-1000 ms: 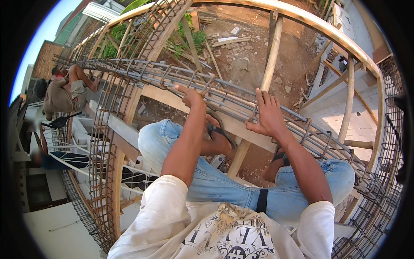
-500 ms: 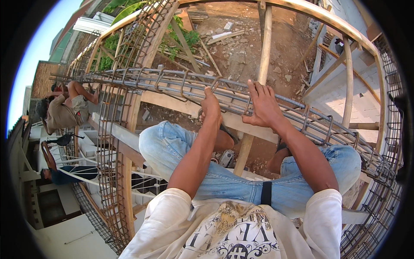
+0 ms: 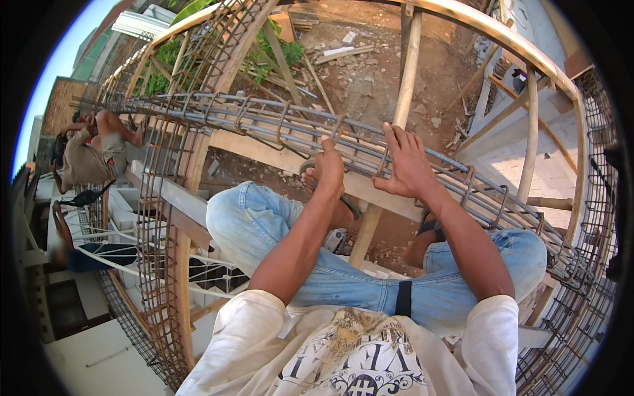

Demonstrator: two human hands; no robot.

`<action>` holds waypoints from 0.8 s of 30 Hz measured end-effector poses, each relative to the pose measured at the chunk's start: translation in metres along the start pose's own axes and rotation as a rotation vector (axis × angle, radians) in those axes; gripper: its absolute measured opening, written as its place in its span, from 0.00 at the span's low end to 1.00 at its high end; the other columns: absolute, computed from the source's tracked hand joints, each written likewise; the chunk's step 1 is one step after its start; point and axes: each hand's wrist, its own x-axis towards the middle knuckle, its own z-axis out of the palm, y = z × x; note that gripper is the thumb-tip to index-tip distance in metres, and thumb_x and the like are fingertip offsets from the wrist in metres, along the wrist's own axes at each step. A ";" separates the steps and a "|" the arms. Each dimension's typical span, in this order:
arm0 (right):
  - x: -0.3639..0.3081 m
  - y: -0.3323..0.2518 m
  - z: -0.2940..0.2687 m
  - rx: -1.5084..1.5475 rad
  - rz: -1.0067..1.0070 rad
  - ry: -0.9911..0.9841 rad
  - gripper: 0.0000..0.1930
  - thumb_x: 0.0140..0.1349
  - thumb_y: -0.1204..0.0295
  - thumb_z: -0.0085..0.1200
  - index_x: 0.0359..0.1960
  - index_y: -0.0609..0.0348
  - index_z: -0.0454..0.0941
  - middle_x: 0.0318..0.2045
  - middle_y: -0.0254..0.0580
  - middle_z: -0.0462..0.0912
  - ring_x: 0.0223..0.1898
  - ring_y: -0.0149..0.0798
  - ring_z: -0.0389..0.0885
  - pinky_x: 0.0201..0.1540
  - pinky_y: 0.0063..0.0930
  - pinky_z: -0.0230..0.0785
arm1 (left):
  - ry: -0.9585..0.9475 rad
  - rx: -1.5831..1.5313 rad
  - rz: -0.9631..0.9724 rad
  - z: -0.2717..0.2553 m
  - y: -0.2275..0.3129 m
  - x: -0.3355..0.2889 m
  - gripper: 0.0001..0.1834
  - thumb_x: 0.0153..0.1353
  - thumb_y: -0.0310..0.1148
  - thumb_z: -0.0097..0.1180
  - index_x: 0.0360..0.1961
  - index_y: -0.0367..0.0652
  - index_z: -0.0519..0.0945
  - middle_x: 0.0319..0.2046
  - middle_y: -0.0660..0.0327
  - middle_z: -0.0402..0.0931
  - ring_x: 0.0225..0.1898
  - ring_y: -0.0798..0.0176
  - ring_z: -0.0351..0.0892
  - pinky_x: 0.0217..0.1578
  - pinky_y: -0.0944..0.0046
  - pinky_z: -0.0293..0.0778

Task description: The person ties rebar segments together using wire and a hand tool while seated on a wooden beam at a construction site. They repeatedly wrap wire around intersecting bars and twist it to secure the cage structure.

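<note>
Rebar cage (image 3: 360,152) runs from far left to near right, just beyond the seated person's knees, above a pale plank (image 3: 231,143). By the look of it, the assembly is well advanced: long bars lie side by side along it, and stirrups loop around them both left and right of the hands. The gaps between stirrups look uneven, and wire ties are too small to make out, so spacing and fastening cannot be called finished.

The left hand (image 3: 327,169) is at the near side of the cage, just beside one stirrup (image 3: 339,127); its index finger points up and the other fingers curl under, but whether they pinch anything I cannot tell. The right hand (image 3: 408,168) rests over the bars, fingers extended and lying close together, thumb held apart, with another stirrup (image 3: 385,160) in the space between.

Farther out, a round pole (image 3: 409,72) stands beyond the right hand, above ground (image 3: 370,86) strewn with rubble. To the left, a second rebar cage (image 3: 155,218) stretches toward the near side, and a crouching co-worker (image 3: 92,158) is at the far left.
</note>
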 end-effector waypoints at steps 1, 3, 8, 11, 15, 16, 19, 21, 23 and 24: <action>0.000 0.000 0.000 0.001 -0.004 -0.002 0.59 0.42 0.49 0.66 0.72 0.68 0.48 0.64 0.64 0.62 0.66 0.63 0.60 0.70 0.55 0.50 | 0.030 0.082 0.009 0.002 0.000 -0.001 0.45 0.70 0.64 0.36 0.54 0.23 0.74 0.50 0.43 0.75 0.50 0.51 0.74 0.52 0.54 0.69; 0.001 -0.001 -0.001 -0.020 -0.013 0.009 0.60 0.42 0.49 0.65 0.73 0.68 0.48 0.64 0.64 0.62 0.65 0.63 0.61 0.70 0.54 0.50 | 0.109 0.192 0.016 0.002 0.003 -0.003 0.47 0.69 0.66 0.32 0.49 0.22 0.77 0.49 0.36 0.76 0.53 0.43 0.76 0.51 0.47 0.69; -0.001 0.001 0.001 -0.008 -0.026 0.026 0.59 0.41 0.47 0.64 0.71 0.70 0.51 0.63 0.65 0.63 0.65 0.62 0.61 0.70 0.55 0.48 | 0.191 0.325 0.250 -0.044 0.057 0.021 0.41 0.65 0.60 0.47 0.50 0.24 0.79 0.51 0.32 0.77 0.55 0.38 0.77 0.54 0.46 0.71; -0.002 0.002 0.002 -0.007 0.004 -0.002 0.59 0.42 0.47 0.65 0.71 0.70 0.51 0.63 0.65 0.63 0.65 0.63 0.61 0.70 0.55 0.48 | 0.022 0.835 0.336 -0.071 0.082 0.036 0.37 0.61 0.57 0.54 0.48 0.26 0.81 0.49 0.35 0.79 0.53 0.39 0.80 0.52 0.46 0.74; -0.002 -0.001 0.000 -0.016 -0.015 0.013 0.60 0.43 0.48 0.66 0.72 0.69 0.48 0.64 0.65 0.62 0.65 0.64 0.61 0.70 0.56 0.47 | 0.023 1.147 0.261 -0.093 0.107 0.045 0.25 0.57 0.48 0.58 0.46 0.38 0.85 0.48 0.45 0.82 0.51 0.45 0.82 0.50 0.51 0.77; -0.002 -0.003 -0.001 -0.008 -0.018 0.005 0.60 0.42 0.49 0.66 0.72 0.69 0.47 0.65 0.65 0.61 0.65 0.64 0.61 0.70 0.57 0.47 | 0.135 1.208 0.459 -0.096 0.108 0.044 0.28 0.60 0.53 0.58 0.40 0.34 0.85 0.41 0.45 0.84 0.43 0.47 0.85 0.44 0.50 0.79; -0.002 -0.006 -0.003 0.023 -0.032 0.022 0.61 0.40 0.52 0.69 0.73 0.68 0.46 0.66 0.66 0.60 0.65 0.65 0.60 0.71 0.56 0.46 | 0.236 1.101 0.646 -0.103 0.112 0.049 0.20 0.55 0.40 0.62 0.44 0.35 0.82 0.42 0.45 0.83 0.47 0.44 0.83 0.48 0.47 0.78; -0.002 -0.007 -0.003 0.009 -0.022 0.005 0.62 0.40 0.51 0.69 0.73 0.69 0.46 0.66 0.68 0.59 0.65 0.66 0.60 0.71 0.56 0.45 | 0.177 1.182 0.678 -0.105 0.111 0.056 0.14 0.54 0.33 0.61 0.40 0.37 0.84 0.38 0.45 0.84 0.44 0.44 0.84 0.44 0.48 0.80; -0.002 -0.007 -0.003 0.001 -0.003 -0.019 0.62 0.41 0.50 0.68 0.72 0.71 0.46 0.67 0.69 0.59 0.66 0.67 0.59 0.71 0.57 0.45 | 0.105 1.193 0.659 -0.106 0.107 0.065 0.10 0.52 0.29 0.60 0.36 0.38 0.85 0.35 0.46 0.84 0.41 0.44 0.85 0.42 0.48 0.81; -0.003 -0.007 -0.003 0.005 -0.001 -0.021 0.62 0.41 0.50 0.68 0.72 0.71 0.45 0.67 0.69 0.59 0.66 0.68 0.59 0.72 0.57 0.44 | 0.109 1.167 0.657 -0.105 0.105 0.068 0.09 0.51 0.28 0.60 0.34 0.38 0.86 0.34 0.46 0.84 0.40 0.44 0.85 0.41 0.48 0.81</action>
